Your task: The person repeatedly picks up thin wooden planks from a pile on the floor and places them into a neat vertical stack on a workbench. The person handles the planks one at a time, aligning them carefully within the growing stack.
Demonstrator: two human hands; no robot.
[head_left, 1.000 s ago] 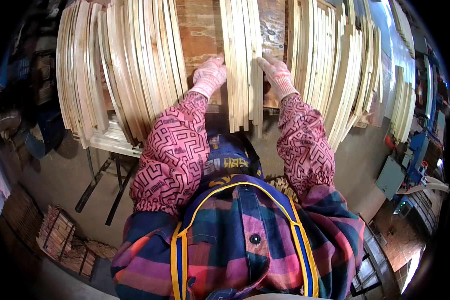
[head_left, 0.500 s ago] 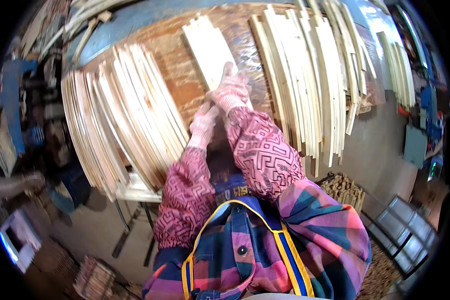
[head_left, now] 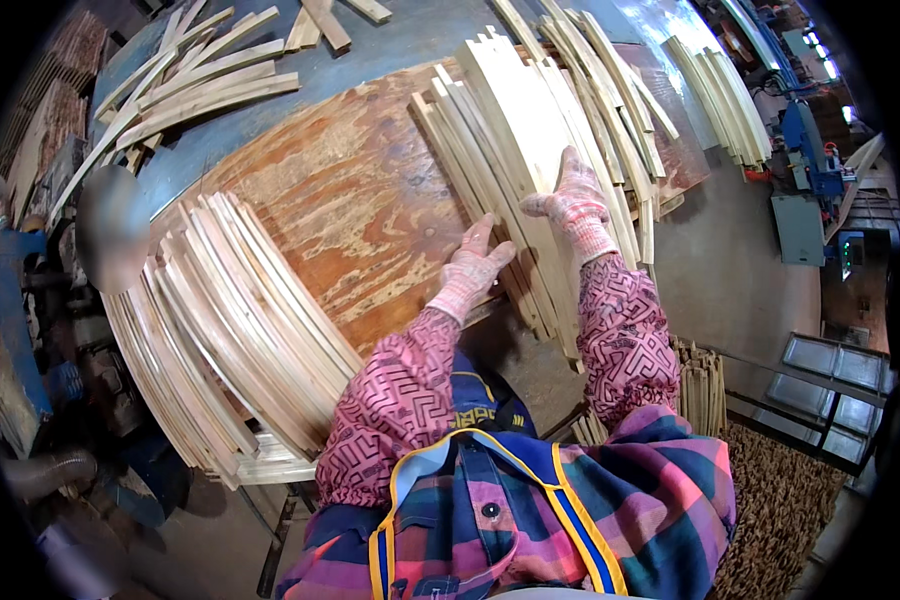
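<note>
A bundle of pale wooden strips [head_left: 505,95] lies on top of the pile of wooden strips [head_left: 475,175] at the right of the table. My right hand [head_left: 575,200], in a pinkish knitted glove, rests on the bundle with thumb and fingers stretched apart. In a matching glove, my left hand [head_left: 473,264] is open at the pile's left edge, fingers spread and nothing held. Whether its fingertips touch the strips, I cannot tell. Patterned pink sleeves cover both forearms.
Another row of curved-looking strips [head_left: 240,300] lies at the table's left. Between the piles the worn plywood top [head_left: 350,160] shows. Loose strips [head_left: 215,95] lie scattered on a blue surface at the far left. A further stack [head_left: 720,105] stands far right, and bundled sticks [head_left: 703,388] stand below.
The bundle has moved right from the middle of the plywood onto the right pile. Both hands moved right with it, and my left hand is now apart from the right. The view has shifted.
</note>
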